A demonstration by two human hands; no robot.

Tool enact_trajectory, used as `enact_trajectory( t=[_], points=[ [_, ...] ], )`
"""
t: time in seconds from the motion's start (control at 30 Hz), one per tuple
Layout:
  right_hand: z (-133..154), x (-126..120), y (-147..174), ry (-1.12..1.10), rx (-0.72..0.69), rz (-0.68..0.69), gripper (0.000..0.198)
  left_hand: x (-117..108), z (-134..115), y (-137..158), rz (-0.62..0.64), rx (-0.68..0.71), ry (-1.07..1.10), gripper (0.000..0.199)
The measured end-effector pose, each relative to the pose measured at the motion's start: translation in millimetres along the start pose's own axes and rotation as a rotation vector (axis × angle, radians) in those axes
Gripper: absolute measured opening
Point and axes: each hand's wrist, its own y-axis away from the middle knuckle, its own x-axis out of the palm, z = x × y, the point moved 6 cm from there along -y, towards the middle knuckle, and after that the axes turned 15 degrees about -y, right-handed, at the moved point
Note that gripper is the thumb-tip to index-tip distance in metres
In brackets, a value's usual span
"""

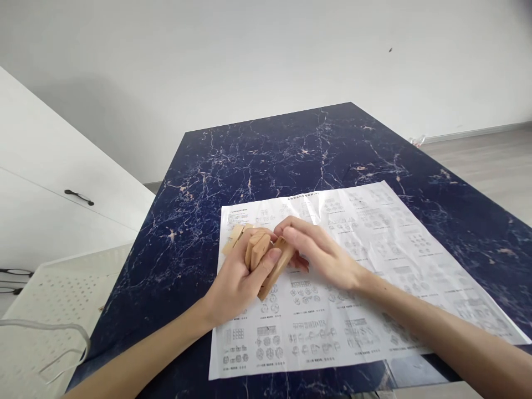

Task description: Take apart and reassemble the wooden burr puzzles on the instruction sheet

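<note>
Above the printed sheet, my left hand (239, 280) is wrapped round several wooden puzzle pieces (258, 250), its thumb pressed on the front of them. One long notched wooden bar (277, 267) slants down from between my hands. My right hand (318, 249) has its fingers bent over the upper end of that bar, fingertips against the wood. A paler wooden piece (233, 239) shows behind my left fingers; whether it is held or lies on the paper, I cannot tell. My fingers hide how the pieces join.
A creased white instruction sheet (324, 332) with rows of small puzzle diagrams lies on the dark blue marble-patterned table (266, 155). At the left stand a white perforated surface (70, 282) with a grey cable (45, 323) and a white cabinet (62, 160).
</note>
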Motion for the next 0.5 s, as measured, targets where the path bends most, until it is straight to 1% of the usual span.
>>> enact_trajectory(
  t=[0.07,0.13,0.3,0.37,0.43,0.5],
  points=[
    [-2.7,0.0,-1.0,-0.018,0.038,0.017,0.034,4.5,-3.2,0.4,0.047,0.01,0.028,0.016],
    [-4.8,-0.4,-2.5,-0.047,0.072,0.028,0.033,6.4,-6.5,-0.1,0.063,0.02,0.024,0.016],
    [-6.5,-6.7,-5.2,-0.026,0.081,-0.042,0.031,3.0,-5.7,0.0,-0.01,0.024,-0.038,0.014],
    [-6.6,-8.2,-5.3,-0.026,0.08,-0.06,0.03,3.0,1.3,1.1,-0.015,-0.022,-0.011,0.015],
    [-5.8,-9.9,-5.2,-0.034,0.08,-0.083,0.03,3.2,10.2,1.6,-0.015,-0.094,0.021,0.022],
    [-4.3,-11.9,-5.1,-0.044,0.079,-0.11,0.03,2.8,16.4,0.2,-0.016,-0.134,0.036,0.027]
  ],
)
